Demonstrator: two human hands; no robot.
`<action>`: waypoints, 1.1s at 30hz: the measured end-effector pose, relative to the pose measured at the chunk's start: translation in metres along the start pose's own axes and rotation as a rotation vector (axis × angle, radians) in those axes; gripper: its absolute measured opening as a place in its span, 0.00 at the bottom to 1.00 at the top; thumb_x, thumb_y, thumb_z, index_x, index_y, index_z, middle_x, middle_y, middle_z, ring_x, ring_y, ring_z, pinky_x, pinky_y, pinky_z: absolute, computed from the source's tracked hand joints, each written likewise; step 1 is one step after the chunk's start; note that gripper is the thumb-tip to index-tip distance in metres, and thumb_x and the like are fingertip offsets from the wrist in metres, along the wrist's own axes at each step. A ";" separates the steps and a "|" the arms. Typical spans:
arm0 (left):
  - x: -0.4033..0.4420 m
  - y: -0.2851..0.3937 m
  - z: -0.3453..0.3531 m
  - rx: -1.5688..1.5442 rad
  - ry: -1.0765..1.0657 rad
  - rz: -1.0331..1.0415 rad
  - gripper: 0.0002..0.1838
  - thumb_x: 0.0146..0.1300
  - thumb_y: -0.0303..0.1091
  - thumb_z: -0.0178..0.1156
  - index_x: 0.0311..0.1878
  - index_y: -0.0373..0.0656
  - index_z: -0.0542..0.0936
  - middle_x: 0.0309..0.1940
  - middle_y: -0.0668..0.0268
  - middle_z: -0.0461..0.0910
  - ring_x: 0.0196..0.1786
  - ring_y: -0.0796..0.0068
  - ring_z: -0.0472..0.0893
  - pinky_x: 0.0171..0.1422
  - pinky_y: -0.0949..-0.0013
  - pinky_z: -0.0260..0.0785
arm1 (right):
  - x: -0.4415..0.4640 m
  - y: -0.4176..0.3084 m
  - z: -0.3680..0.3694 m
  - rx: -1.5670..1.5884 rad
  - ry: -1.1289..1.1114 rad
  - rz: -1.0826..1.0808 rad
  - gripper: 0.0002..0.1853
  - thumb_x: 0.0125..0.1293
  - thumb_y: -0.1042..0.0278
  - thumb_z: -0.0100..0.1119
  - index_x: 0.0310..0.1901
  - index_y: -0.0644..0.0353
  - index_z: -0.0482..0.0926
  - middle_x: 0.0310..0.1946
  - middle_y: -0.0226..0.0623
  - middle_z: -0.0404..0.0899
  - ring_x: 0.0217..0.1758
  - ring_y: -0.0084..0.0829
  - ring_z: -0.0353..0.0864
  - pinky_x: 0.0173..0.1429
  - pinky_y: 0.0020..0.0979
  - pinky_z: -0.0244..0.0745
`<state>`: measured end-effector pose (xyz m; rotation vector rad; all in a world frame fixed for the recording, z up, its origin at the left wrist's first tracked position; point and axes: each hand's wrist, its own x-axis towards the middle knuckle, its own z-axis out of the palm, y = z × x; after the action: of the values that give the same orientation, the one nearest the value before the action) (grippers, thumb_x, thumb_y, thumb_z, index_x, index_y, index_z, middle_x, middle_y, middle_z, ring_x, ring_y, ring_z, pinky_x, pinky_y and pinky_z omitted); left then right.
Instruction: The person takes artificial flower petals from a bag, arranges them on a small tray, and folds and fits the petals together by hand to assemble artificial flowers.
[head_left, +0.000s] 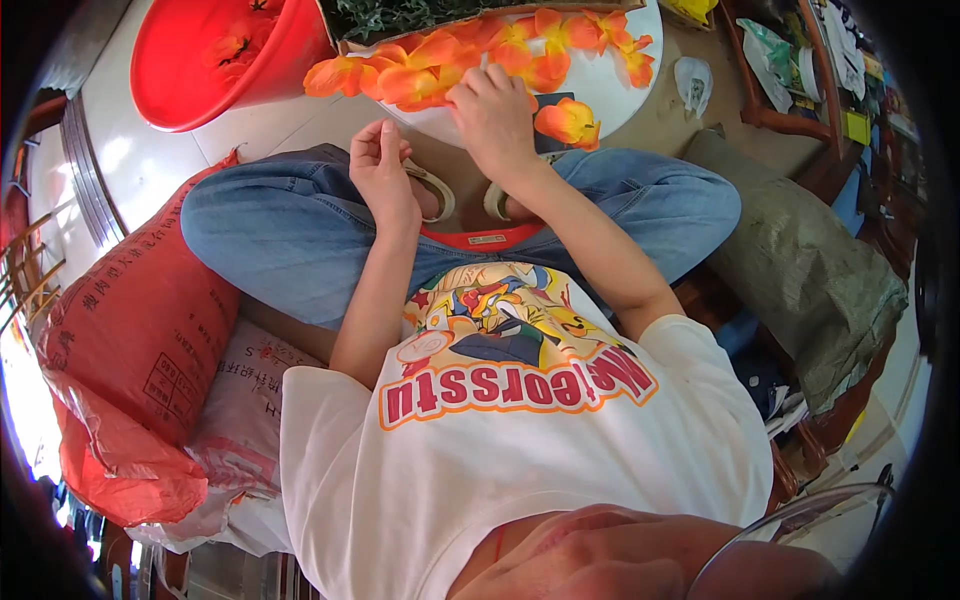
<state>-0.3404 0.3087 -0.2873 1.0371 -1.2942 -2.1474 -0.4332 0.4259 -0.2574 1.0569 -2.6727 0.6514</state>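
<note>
My left hand (386, 178) is raised over the lap with its fingers curled and fingertips close together; anything between them is too small to make out. To its right, my right hand (492, 118) is bent down at the near edge of the orange petals (425, 75), its fingers closed. Whether it grips a petal is hidden. The petals lie in a row on a round white table (625, 95). A single orange-yellow flower (568, 122) rests just right of my right hand, by a dark flat object.
A red tub (165, 75) with orange flowers inside stands at the upper left. Behind the petals is a box of dark green stems (400, 15). Red sacks (140, 310) lie at the left, a grey-green sack (800, 270) at the right.
</note>
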 end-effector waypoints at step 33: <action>-0.063 0.034 0.020 0.084 -0.707 -0.557 0.20 0.66 0.22 0.57 0.61 0.37 0.71 0.51 0.62 0.80 0.50 0.78 0.81 0.54 0.75 0.74 | -0.104 0.013 -0.101 1.412 -0.257 0.881 0.07 0.66 0.75 0.58 0.45 0.63 0.78 0.39 0.31 0.82 0.42 0.18 0.80 0.50 0.21 0.74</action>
<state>-0.3164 0.3467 -0.2277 0.7394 -1.5190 -3.0954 -0.3654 0.5441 -0.2070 -0.1184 -2.5199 2.9089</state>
